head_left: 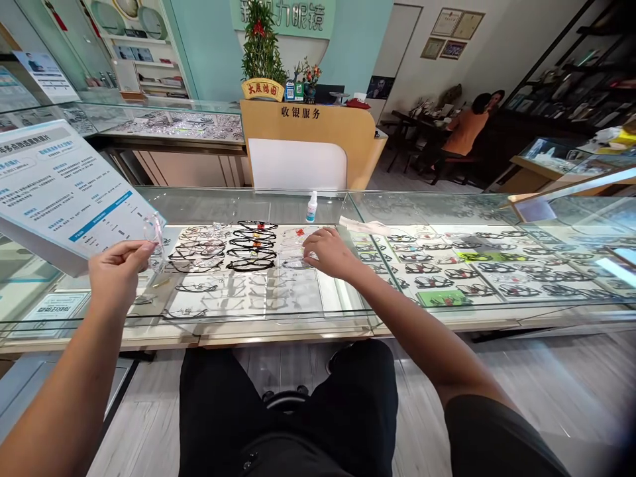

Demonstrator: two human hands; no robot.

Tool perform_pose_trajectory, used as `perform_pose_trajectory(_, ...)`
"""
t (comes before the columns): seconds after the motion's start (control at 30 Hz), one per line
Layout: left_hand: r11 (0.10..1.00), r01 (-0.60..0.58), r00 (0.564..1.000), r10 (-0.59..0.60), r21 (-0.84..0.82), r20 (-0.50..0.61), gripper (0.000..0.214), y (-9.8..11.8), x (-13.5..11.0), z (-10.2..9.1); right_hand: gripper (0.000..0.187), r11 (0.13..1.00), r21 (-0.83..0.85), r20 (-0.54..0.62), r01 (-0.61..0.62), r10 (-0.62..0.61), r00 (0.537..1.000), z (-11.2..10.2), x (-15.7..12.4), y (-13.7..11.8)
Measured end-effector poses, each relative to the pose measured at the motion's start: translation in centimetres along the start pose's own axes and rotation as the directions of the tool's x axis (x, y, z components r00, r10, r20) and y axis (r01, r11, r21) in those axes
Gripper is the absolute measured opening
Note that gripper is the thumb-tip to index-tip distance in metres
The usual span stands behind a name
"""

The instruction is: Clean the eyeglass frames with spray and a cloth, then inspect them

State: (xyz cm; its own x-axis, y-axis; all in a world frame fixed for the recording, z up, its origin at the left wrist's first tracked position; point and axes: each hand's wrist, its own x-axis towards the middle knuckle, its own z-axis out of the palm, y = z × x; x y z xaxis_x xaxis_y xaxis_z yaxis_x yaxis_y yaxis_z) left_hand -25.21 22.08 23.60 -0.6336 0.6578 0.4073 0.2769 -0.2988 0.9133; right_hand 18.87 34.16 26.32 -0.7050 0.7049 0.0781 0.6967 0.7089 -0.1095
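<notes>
My left hand is raised over the left part of the glass counter, thumb and fingers pinched on a pair of clear, pinkish-rimmed glasses. Just behind them stands a white printed board. My right hand hovers palm down over the middle of the counter, its fingers bent and a little apart, with nothing visible between them. Close to its fingertips are pale, clear-framed glasses; I cannot tell whether it touches them. Left of these is a column of black-framed glasses.
A small white spray bottle and a pale folded cloth sit on the glass counter. Many more frames lie in rows to the right. Behind are a wooden cashier desk and a seated person in orange.
</notes>
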Motion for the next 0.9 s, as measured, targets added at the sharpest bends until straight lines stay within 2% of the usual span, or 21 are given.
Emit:
perform_pose_trajectory(0.17,0.994,-0.083,0.977,0.096,-0.071,0.190,0.022,5.0,-0.4,5.6,0.018,0.998,-0.040,0.008,-0.037,0.038,0.999,0.3,1.4,0.2)
perform_pose_trajectory(0.27,0.987,-0.092,0.936,0.130,-0.128,0.327,0.022,7.4,-0.4,10.3,0.014,0.998,-0.052,0.013,-0.026,0.027,1.000,0.1,2.1,0.5)
perform_pose_trajectory(0.37,0.976,-0.129,0.885,0.193,-0.174,0.424,0.026,8.1,-0.4,15.5,0.012,0.998,-0.055,0.023,-0.007,0.009,1.000,-1.3,2.9,1.3)
perform_pose_trajectory(0.4,0.971,-0.136,0.880,0.208,-0.195,0.426,0.028,7.9,-0.4,17.1,0.014,1.000,-0.022,0.010,-0.001,0.002,1.000,-2.0,3.3,1.5)
perform_pose_trajectory(0.47,0.961,-0.141,0.882,0.231,-0.239,0.411,0.035,7.0,-0.6,20.0,0.015,0.986,0.167,-0.080,0.027,-0.013,0.997,-3.3,4.4,1.8)
perform_pose_trajectory(0.53,0.941,-0.177,0.885,0.280,-0.288,0.371,0.039,5.7,-0.9,22.0,0.020,0.882,0.460,-0.245,0.099,0.019,0.969,-4.0,5.4,1.5)
perform_pose_trajectory(0.6,0.924,-0.186,0.886,0.304,-0.333,0.349,0.040,4.4,-1.3,23.0,0.028,0.717,0.671,-0.378,0.188,0.112,0.919,-3.8,6.3,0.7)
perform_pose_trajectory(0.67,0.918,-0.135,0.884,0.282,-0.374,0.373,0.040,3.5,-1.8,23.3,0.038,0.617,0.750,-0.428,0.240,0.175,0.887,-2.8,6.8,-0.4)
perform_pose_trajectory(0.77,0.908,-0.013,0.865,0.220,-0.419,0.451,0.038,3.3,-2.6,22.7,0.045,0.544,0.798,-0.426,0.259,0.205,0.881,-1.2,6.8,-1.8)
perform_pose_trajectory(0.9,0.912,0.057,0.859,0.162,-0.406,0.486,0.036,4.0,-3.4,22.0,0.047,0.467,0.833,-0.441,0.295,0.242,0.864,-0.3,6.2,-2.4)
